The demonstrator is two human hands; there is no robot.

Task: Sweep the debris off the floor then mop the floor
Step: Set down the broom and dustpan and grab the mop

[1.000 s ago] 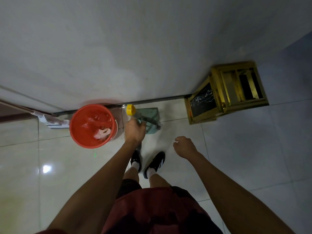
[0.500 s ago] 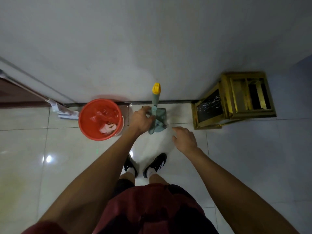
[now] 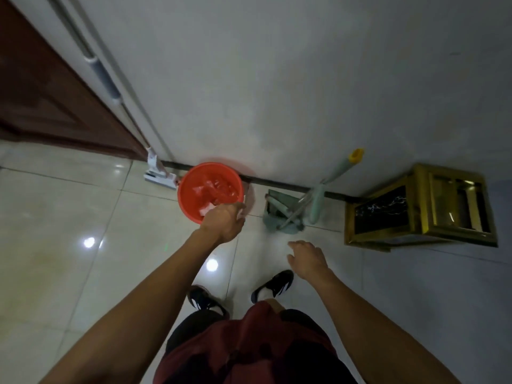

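Hands both loose and empty now, left hand (image 3: 225, 220) off the dustpan handle (image 3: 331, 178), right hand (image 3: 306, 256) idle.

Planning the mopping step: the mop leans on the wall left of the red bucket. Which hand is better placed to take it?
Probably the left. The left hand hangs over the red bucket, nearest the mop leaning on the wall beside it. The right hand is nearer the dustpan, farther from the mop. Neither holds anything.
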